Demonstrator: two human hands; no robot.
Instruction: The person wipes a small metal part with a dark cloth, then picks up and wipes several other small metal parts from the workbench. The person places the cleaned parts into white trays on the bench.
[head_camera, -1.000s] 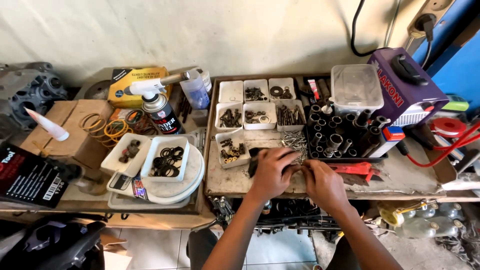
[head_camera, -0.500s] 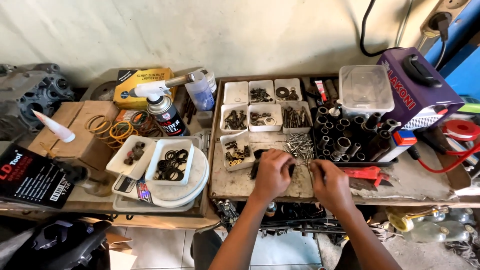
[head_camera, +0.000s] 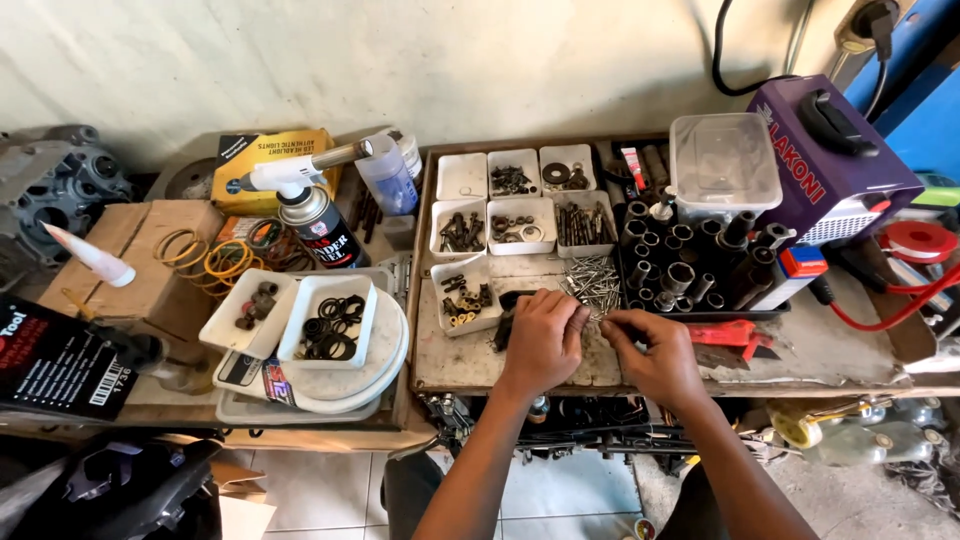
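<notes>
Now both hands closer together, left hand (head_camera: 541, 335), right hand (head_camera: 650, 352), beside screw pile (head_camera: 594, 279)

Left hand (head_camera: 540, 335), right hand (head_camera: 650, 355): bare, no gloves, rings; forearms unsleeved.

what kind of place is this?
Probably a small repair workshop, maybe for engines. Small white trays hold sorted bolts and washers, a rack of sockets sits beside them, and an engine part lies at far left. Both hands pick at loose screws.
</notes>
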